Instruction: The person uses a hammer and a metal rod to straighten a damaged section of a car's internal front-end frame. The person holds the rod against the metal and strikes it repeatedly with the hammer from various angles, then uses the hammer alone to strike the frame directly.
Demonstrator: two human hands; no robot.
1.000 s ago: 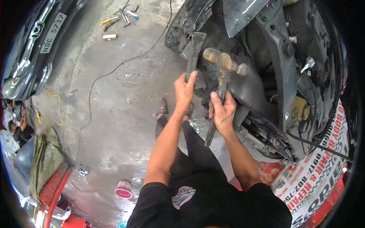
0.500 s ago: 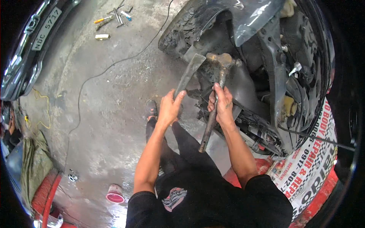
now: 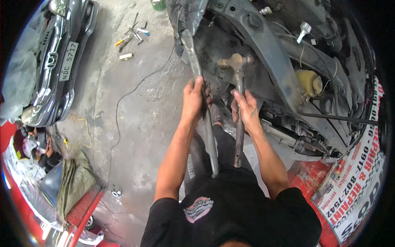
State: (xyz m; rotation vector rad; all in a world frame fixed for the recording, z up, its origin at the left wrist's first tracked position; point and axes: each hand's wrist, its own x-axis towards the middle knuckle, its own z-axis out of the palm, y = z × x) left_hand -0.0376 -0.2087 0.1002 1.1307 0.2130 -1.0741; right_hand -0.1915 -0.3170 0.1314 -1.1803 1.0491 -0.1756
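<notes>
My left hand (image 3: 193,100) is closed round a long grey metal pry bar (image 3: 194,59). The bar's flat, wide end points up and away, close to the dark edge of the opened car body (image 3: 258,48); whether it touches cannot be told. Its thin lower end comes down in front of my shirt. In my right hand (image 3: 247,109) is a worn, rusty hammer (image 3: 236,62), gripped partway along its metal handle. The hammer's head is uppermost, in front of the car's dark inner panels, and the handle's lower end hangs above my legs.
A yellowish plastic reservoir (image 3: 309,83) sits in the car body. Several hand tools (image 3: 133,35) lie on the concrete floor, where a thin black cable (image 3: 119,99) also runs. At left are a removed bumper (image 3: 61,66), a draped cloth (image 3: 76,177) and another person's arm (image 3: 50,146).
My view has shifted toward the right, over the car body. The pry bar has swung more upright, its flat end farther up beside the car. The hammer stays in my right hand, now more vertical.
</notes>
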